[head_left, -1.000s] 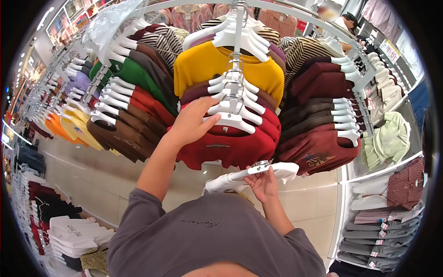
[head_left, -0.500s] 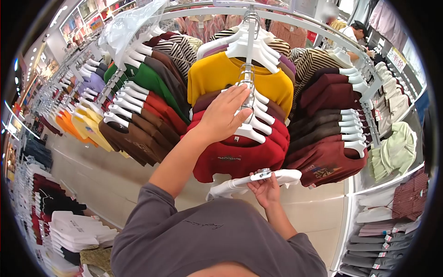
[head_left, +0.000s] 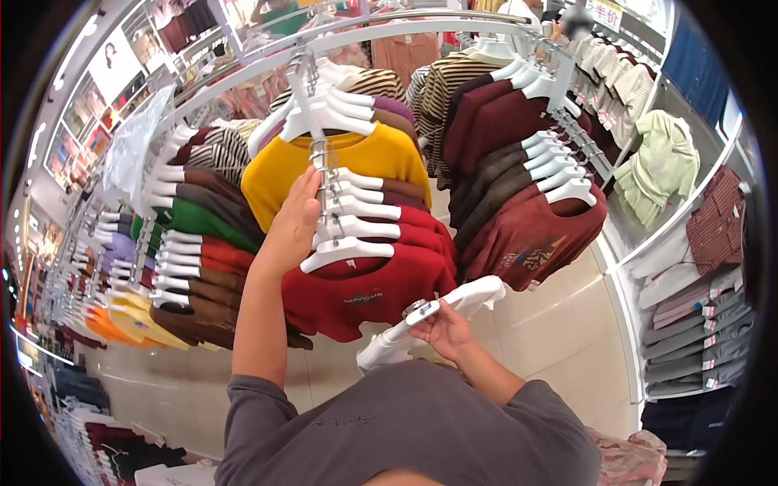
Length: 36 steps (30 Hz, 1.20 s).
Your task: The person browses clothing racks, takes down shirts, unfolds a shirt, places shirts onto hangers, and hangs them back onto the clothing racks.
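Note:
My left hand (head_left: 293, 231) reaches up to the middle rack arm, fingers stretched out against the metal hanger hooks (head_left: 321, 166). Below those hooks, red sweaters (head_left: 365, 296) hang on white hangers (head_left: 347, 251), with a yellow sweater (head_left: 279, 174) behind them. Close to my chest, my right hand (head_left: 447, 330) is closed around a white hanger (head_left: 389, 340) near its metal hook (head_left: 417, 308). Something white also shows at its right end; I cannot tell whether it is a garment.
Maroon sweaters (head_left: 539, 231) hang on the rack's right arm, and brown sweaters (head_left: 198, 324) on its left. A metal rail (head_left: 397, 23) curves across the top. Folded grey clothes (head_left: 689, 340) lie on a shelf at right. Tiled floor (head_left: 559, 316) shows below the rack.
The view has turned right, so the rack sits further left. My left hand stays by the hooks, now more to their side. My right hand still holds the white hanger, now more tilted.

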Available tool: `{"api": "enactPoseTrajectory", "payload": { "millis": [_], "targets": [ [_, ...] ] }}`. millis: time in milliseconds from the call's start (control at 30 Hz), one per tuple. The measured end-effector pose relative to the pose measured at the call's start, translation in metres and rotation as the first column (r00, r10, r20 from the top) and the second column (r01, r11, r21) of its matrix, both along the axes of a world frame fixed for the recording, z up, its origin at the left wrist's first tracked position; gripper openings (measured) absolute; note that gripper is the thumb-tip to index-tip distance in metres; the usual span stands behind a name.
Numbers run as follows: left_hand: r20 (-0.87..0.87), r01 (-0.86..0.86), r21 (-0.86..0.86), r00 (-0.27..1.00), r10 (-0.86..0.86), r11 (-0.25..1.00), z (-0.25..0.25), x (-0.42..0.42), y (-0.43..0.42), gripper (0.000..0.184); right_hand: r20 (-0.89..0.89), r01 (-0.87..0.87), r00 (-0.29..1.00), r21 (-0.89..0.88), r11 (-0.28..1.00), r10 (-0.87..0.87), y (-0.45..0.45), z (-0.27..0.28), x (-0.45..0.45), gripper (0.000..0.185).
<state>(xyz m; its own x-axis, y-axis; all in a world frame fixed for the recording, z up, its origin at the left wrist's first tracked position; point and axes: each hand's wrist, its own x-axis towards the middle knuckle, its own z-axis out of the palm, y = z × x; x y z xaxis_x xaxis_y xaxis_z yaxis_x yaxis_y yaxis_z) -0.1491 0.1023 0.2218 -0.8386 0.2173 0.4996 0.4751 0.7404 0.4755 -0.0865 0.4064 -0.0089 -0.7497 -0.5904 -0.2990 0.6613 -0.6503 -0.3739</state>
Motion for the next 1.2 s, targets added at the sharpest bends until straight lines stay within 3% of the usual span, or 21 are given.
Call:
{"api": "enactPoseTrajectory", "payload": {
  "millis": [233, 333, 500, 1200],
  "targets": [
    [0.116, -0.014, 0.021, 0.993, 0.011, 1.0, 0.001, -0.004, 0.001, 0.057, 0.014, -0.028, 1.0, -0.014, 1.0, 0.028, 0.014, 0.0, -0.002, 0.041],
    [0.143, -0.029, 0.004, 0.989, 0.028, 1.0, 0.002, -0.006, 0.001, 0.057, 0.007, -0.024, 1.0, 0.041, 0.999, 0.024, 0.015, -0.005, -0.004, 0.051],
    [0.216, -0.03, 0.112, 0.976, 0.005, 0.993, 0.001, -0.012, -0.002, 0.055, 0.054, -0.107, 0.993, -0.037, 0.994, 0.109, 0.018, -0.007, -0.005, 0.043],
    [0.21, -0.061, 0.235, 0.978, 0.011, 0.97, -0.003, -0.002, 0.008, 0.05, 0.095, -0.254, 0.961, -0.067, 0.965, 0.26, 0.015, -0.023, 0.008, 0.045]
  ]
}}
